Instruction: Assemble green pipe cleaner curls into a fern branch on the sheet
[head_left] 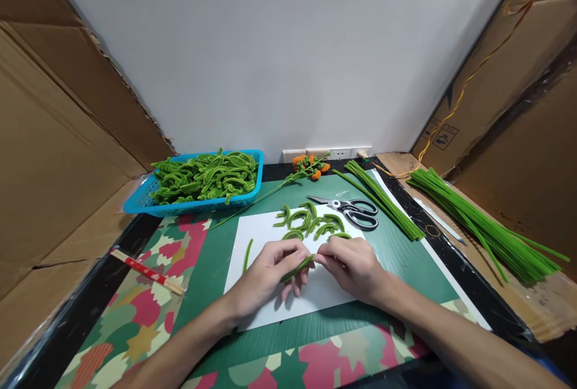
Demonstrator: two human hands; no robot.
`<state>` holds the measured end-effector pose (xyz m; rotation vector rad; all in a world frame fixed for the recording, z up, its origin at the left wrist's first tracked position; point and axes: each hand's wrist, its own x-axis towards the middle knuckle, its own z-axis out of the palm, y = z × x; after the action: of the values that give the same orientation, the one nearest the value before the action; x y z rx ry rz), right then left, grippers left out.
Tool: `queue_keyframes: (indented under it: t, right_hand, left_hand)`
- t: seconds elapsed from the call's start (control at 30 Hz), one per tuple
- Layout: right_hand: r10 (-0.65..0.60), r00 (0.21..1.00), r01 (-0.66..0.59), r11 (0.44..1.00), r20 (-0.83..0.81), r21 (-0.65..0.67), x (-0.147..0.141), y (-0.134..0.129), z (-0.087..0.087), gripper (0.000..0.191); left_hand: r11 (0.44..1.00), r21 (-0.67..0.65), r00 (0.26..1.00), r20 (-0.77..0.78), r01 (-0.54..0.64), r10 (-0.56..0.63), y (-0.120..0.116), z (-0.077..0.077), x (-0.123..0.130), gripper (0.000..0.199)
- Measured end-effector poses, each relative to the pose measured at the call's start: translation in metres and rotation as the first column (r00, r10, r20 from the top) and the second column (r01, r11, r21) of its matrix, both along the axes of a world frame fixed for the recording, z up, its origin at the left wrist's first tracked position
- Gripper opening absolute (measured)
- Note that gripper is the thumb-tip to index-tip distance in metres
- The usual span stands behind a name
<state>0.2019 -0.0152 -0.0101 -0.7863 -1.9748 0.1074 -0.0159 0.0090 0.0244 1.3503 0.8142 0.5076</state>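
Observation:
Over a white sheet (256,311), my left hand (274,266) pinches a short green pipe cleaner piece (295,269) between thumb and fingers. My right hand (349,263) closes its fingertips on the far end of that same piece, so the two hands almost touch. Just beyond them lie several curled green pipe cleaner pieces (311,217), some partly hidden by the right hand. One separate, nearly straight green piece (247,255) rests left of my left hand. Scissors (347,207) with black and white handles lie behind the right hand, blades pointing left.
A blue basket (198,207) heaped with bent green pieces stands at the back left. Near the wall lies an orange pipe cleaner flower (311,166). Long green pipe cleaners (383,199) and a larger bundle (487,226) lie right. Wrapped chopsticks (148,270) are at left.

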Motion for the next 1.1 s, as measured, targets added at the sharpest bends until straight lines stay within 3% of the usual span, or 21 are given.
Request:
queue_keyframes:
  t: [0.13, 0.27, 0.37, 0.47, 0.5, 0.53, 0.6, 0.67, 0.7, 0.73, 0.77, 0.8, 0.83, 0.87, 0.9, 0.97, 1.03, 1.1]
  right_hand:
    - [-0.017, 0.999, 0.015, 0.998, 0.035, 0.063, 0.003, -0.001, 0.001, 0.022]
    - [0.013, 1.0, -0.013, 0.999, 0.018, 0.047, 0.002, -0.003, 0.003, 0.023]
    - [0.044, 0.998, -0.047, 0.997, -0.052, -0.062, 0.0, -0.004, 0.004, 0.024]
    - [0.062, 0.989, -0.095, 0.962, -0.132, -0.256, -0.002, -0.004, 0.008, 0.025]
    - [0.062, 0.986, -0.111, 0.937, -0.154, -0.33, -0.003, -0.004, 0.01, 0.026]
    - [0.056, 0.983, -0.125, 0.904, -0.176, -0.409, -0.004, -0.003, 0.012, 0.027]
    - [0.026, 0.97, -0.162, 0.811, -0.242, -0.562, -0.007, -0.001, 0.015, 0.032]
    - [0.007, 0.948, -0.238, 0.681, -0.319, -0.693, -0.01, 0.002, 0.016, 0.036]
    - [0.003, 0.94, -0.269, 0.622, -0.341, -0.735, -0.01, 0.004, 0.016, 0.036]
    - [0.004, 0.941, -0.273, 0.597, -0.338, -0.754, -0.01, 0.006, 0.016, 0.035]
    - [0.006, 0.951, -0.249, 0.609, -0.309, -0.753, -0.01, 0.007, 0.015, 0.033]
    - [0.008, 0.966, -0.201, 0.653, -0.259, -0.73, -0.009, 0.008, 0.014, 0.03]
    - [0.009, 0.98, -0.147, 0.713, -0.2, -0.686, -0.008, 0.008, 0.013, 0.027]
    - [0.008, 0.989, -0.099, 0.773, -0.147, -0.627, -0.007, 0.008, 0.011, 0.025]
    - [0.007, 0.994, -0.068, 0.822, -0.109, -0.565, -0.005, 0.008, 0.01, 0.022]
    - [0.032, 0.996, -0.066, 0.887, -0.082, -0.456, -0.003, 0.007, 0.007, 0.021]
    - [0.063, 0.995, -0.087, 0.932, -0.08, -0.351, -0.001, 0.007, 0.004, 0.023]
    - [0.074, 0.996, -0.084, 0.968, -0.054, -0.235, 0.0, 0.006, 0.001, 0.025]
  left_hand:
    - [0.979, -0.19, 0.993, 0.107, 0.069, -0.049, 0.001, -0.005, 0.002, 0.045]
    - [0.973, -0.209, 0.989, 0.125, 0.1, -0.075, 0.003, -0.006, 0.001, 0.042]
    - [0.989, -0.104, 0.991, 0.088, 0.109, -0.1, 0.003, -0.001, 0.0, 0.039]
    - [0.976, 0.201, 0.995, -0.062, 0.084, -0.073, 0.001, 0.003, -0.002, 0.029]
    - [0.927, 0.363, 0.989, -0.141, 0.091, -0.042, 0.002, 0.004, -0.004, 0.024]
    - [0.824, 0.556, 0.978, -0.207, 0.11, 0.009, 0.002, 0.004, -0.005, 0.021]
    - [0.523, 0.83, 0.966, -0.256, 0.196, 0.045, 0.005, 0.003, -0.008, 0.016]
    - [0.182, 0.945, 0.954, -0.291, 0.273, 0.077, 0.01, 0.0, -0.011, 0.018]
    - [0.041, 0.95, 0.945, -0.313, 0.31, 0.094, 0.013, -0.002, -0.012, 0.019]
    - [-0.064, 0.939, 0.938, -0.329, 0.337, 0.113, 0.015, -0.003, -0.012, 0.019]
    - [-0.122, 0.926, 0.93, -0.343, 0.358, 0.129, 0.017, -0.004, -0.012, 0.019]
    - [-0.132, 0.92, 0.926, -0.351, 0.368, 0.135, 0.017, -0.006, -0.012, 0.019]
    - [-0.095, 0.926, 0.926, -0.352, 0.366, 0.134, 0.017, -0.007, -0.012, 0.019]
    - [-0.016, 0.938, 0.931, -0.341, 0.346, 0.13, 0.016, -0.008, -0.011, 0.019]
    - [0.1, 0.945, 0.938, -0.322, 0.311, 0.127, 0.015, -0.008, -0.011, 0.018]
    - [0.395, 0.894, 0.95, -0.283, 0.212, 0.133, 0.011, -0.005, -0.009, 0.015]
    - [0.687, 0.718, 0.957, -0.264, 0.111, 0.122, 0.009, -0.001, -0.006, 0.017]
    - [0.895, 0.442, 0.973, -0.224, 0.058, 0.048, 0.007, 0.002, -0.003, 0.029]
